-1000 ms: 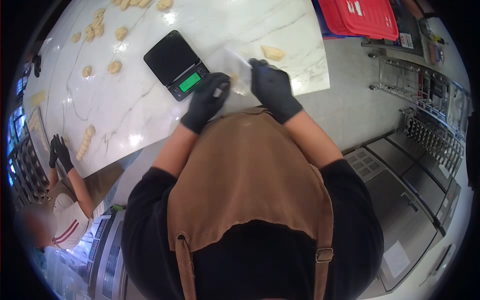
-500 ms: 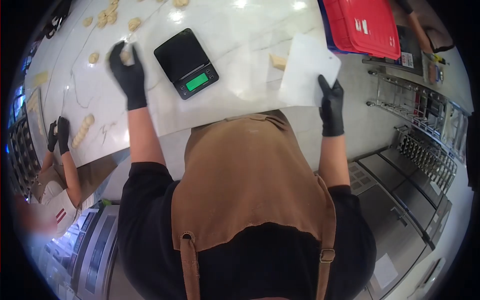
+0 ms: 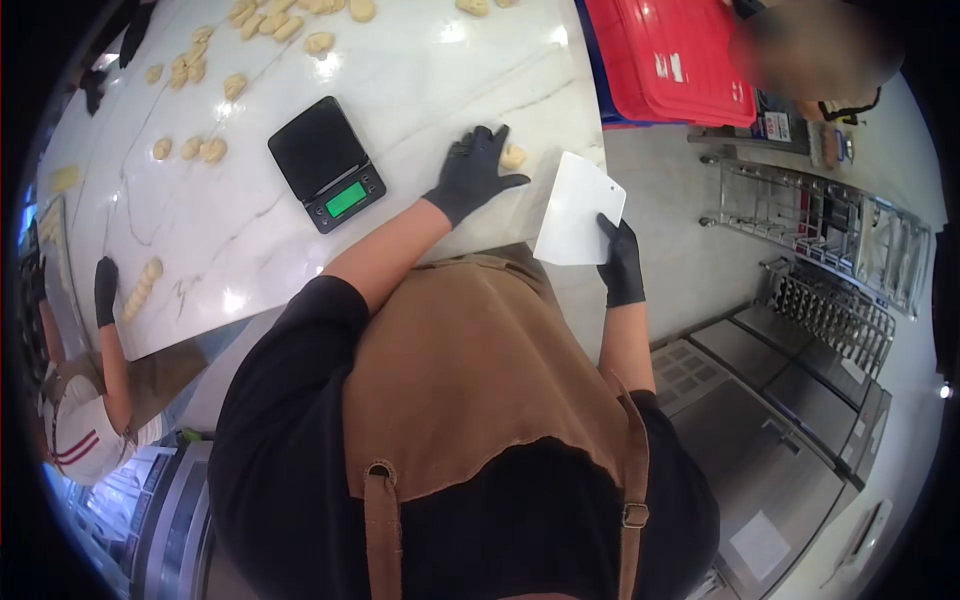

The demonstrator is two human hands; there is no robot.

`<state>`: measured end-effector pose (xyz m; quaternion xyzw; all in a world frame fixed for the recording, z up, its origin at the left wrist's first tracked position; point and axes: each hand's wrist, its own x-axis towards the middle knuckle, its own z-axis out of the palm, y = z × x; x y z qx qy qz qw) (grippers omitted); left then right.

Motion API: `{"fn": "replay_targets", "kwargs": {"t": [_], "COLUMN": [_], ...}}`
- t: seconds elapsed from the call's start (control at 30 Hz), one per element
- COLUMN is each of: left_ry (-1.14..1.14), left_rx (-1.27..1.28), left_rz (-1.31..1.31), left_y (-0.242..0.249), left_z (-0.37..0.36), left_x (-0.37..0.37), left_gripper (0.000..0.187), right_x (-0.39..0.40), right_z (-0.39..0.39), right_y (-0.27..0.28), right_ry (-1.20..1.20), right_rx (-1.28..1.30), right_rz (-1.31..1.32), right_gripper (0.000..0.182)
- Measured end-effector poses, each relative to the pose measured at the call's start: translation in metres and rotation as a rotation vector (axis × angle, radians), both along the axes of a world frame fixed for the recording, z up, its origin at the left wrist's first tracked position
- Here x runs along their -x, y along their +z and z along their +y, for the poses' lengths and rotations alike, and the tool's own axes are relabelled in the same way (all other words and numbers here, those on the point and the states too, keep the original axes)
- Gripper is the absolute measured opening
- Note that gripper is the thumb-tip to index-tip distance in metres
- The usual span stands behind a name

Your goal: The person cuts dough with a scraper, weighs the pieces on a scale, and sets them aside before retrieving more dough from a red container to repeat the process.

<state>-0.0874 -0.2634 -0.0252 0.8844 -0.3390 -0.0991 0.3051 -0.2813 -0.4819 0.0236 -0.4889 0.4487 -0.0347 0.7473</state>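
Note:
My left hand (image 3: 472, 177), in a black glove, is over the marble table (image 3: 420, 90) with its fingers spread. Just right of its fingertips lies a small dough piece (image 3: 513, 156); whether they touch is hard to tell. My right hand (image 3: 621, 262), also gloved, grips the lower right edge of a flat white scraper (image 3: 578, 212) at the table's edge. A black scale (image 3: 318, 150) with a lit green display sits left of my left hand. Dough pieces (image 3: 212, 150) lie to the left of the scale, and more (image 3: 319, 43) lie beyond it.
A red lidded box (image 3: 670, 65) stands at the table's right end, near another person's blurred head. Metal racks (image 3: 820, 210) and steel cabinets (image 3: 770, 400) are on the right. At the left, a co-worker's gloved hand (image 3: 106, 290) is beside a row of dough balls (image 3: 142, 290).
My left hand has moved right, from left of the scale to beside the small dough piece. The scraper has shifted and tilted in my right hand. The camera view has turned slightly.

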Motion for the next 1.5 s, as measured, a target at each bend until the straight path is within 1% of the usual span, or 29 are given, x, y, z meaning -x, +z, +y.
{"fn": "replay_targets", "kwargs": {"t": [0.03, 0.07, 0.17, 0.27, 0.3, 0.33, 0.37, 0.4, 0.43, 0.47, 0.5, 0.57, 0.63, 0.67, 0.73, 0.77, 0.8, 0.83, 0.87, 0.9, 0.93, 1.03, 1.07, 1.13, 1.23, 1.33, 1.37, 1.43, 1.5], "left_ry": [0.002, -0.005, -0.192, 0.242, 0.379, 0.609, 0.863, 0.913, 1.039, 1.157, 1.066, 0.954, 1.152, 1.087, 0.961, 0.983, 0.912, 0.693, 0.580, 0.556, 0.505, 0.477, 0.494, 0.443, 0.456, 0.478, 0.495, 0.580, 0.607], "left_rx": [-0.036, 0.063, 0.282, 0.498, 0.488, 0.340, 0.386, 0.420, 0.383, 0.352, 0.135, -0.219, -0.171, -0.180, -0.223, 0.113, 0.161, 0.303, 0.527, 0.537, 0.428, 0.138, 0.042, 0.022, -0.038, -0.134, -0.114, -0.240, -0.219], "left_rz": [0.071, -0.066, 0.080, 0.201, 0.120, -0.058, 0.026, -0.357, -0.378, -0.397, -0.418, -0.394, -0.487, -0.628, -0.918, -0.578, -0.188, 0.119, 0.198, 0.323, 0.308, 0.262, 0.244, 0.227, 0.129, 0.060, 0.092, 0.089, 0.025], "left_y": [-0.002, -0.036, -0.031, 0.002, -0.028, -0.038, -0.040, 0.024, 0.033, 0.040, 0.013, 0.014, 0.048, 0.030, -0.008, 0.007, 0.018, 0.009, -0.018, 0.023, 0.061, 0.088, 0.089, 0.080, 0.071, 0.056, 0.075, 0.089, 0.082], "left_z": [-0.011, -0.023, -0.027, 0.003, 0.034, 0.070, 0.108, 0.111, 0.117, 0.132, 0.161, 0.135, 0.075, 0.065, 0.044, -0.011, -0.054, -0.084, -0.122, -0.168, -0.202, -0.260, -0.273, -0.286, -0.291, -0.299, -0.301, -0.307, -0.311], "left_x": [0.004, 0.013, 0.009, -0.005, -0.018, -0.027, -0.039, -0.036, -0.039, -0.046, -0.054, -0.042, -0.029, -0.028, -0.025, -0.007, 0.009, 0.016, 0.019, 0.029, 0.029, 0.004, -0.009, -0.029, -0.034, -0.047, -0.043, -0.041, -0.042], "left_gripper": [0.056, 0.052, 0.040, 0.025, 0.027, 0.028, 0.031, 0.036, 0.036, 0.036, 0.037, 0.031, 0.025, 0.028, 0.045, 0.049, 0.044, 0.031, 0.021, 0.021, 0.029, 0.051, 0.057, 0.060, 0.053, 0.051, 0.051, 0.052, 0.047], "right_x": [-0.002, -0.004, -0.016, -0.017, -0.013, -0.009, -0.005, -0.005, -0.010, -0.013, -0.016, -0.015, -0.014, -0.009, -0.007, -0.006, -0.005, -0.008, -0.008, -0.007, -0.007, -0.014, -0.018, -0.016, -0.012, -0.019, -0.028, -0.049, -0.069], "right_z": [-0.004, -0.010, -0.031, -0.067, -0.080, -0.095, -0.112, -0.129, -0.138, -0.147, -0.158, -0.190, -0.223, -0.240, -0.266, -0.278, -0.289, -0.300, -0.308, -0.316, -0.328, -0.356, -0.365, -0.395, -0.429, -0.458, -0.473, -0.492, -0.520], "right_y": [-0.001, -0.004, -0.005, -0.004, -0.004, -0.003, -0.002, -0.001, 0.006, 0.015, 0.020, 0.020, 0.030, 0.035, 0.044, 0.045, 0.040, 0.038, 0.036, 0.036, 0.038, 0.053, 0.062, 0.050, 0.054, 0.059, 0.051, 0.043, 0.031], "right_ry": [0.025, 0.051, 0.100, 0.293, 0.402, 0.478, 0.557, 0.633, 0.561, 0.552, 0.532, 0.540, 0.518, 0.498, 0.376, 0.329, 0.253, 0.242, 0.219, 0.185, 0.151, 0.005, -0.037, 0.115, 0.356, 0.272, 0.112, 0.014, 0.035], "right_rx": [0.013, 0.025, 0.069, 0.260, 0.377, 0.416, 0.454, 0.497, 0.297, 0.242, 0.187, 0.097, 0.052, 0.042, -0.104, -0.180, -0.301, -0.310, -0.321, -0.333, -0.348, -0.157, -0.203, 0.322, 0.810, 0.566, 0.105, 0.024, 0.014], "right_rz": [0.002, 0.003, 0.002, -0.204, -0.339, -0.388, -0.436, -0.492, -0.222, -0.197, -0.168, -0.173, -0.203, -0.312, -0.319, -0.316, -0.345, -0.367, -0.389, -0.410, -0.429, -0.517, -0.600, -0.594, -0.560, -0.431, -0.375, -0.446, -0.434], "right_gripper": [0.040, 0.041, 0.041, 0.042, 0.042, 0.045, 0.048, 0.051, 0.046, 0.044, 0.042, 0.040, 0.040, 0.042, 0.045, 0.047, 0.052, 0.052, 0.052, 0.051, 0.053, 0.053, 0.050, 0.046, 0.045, 0.037, 0.038, 0.042, 0.042]}}
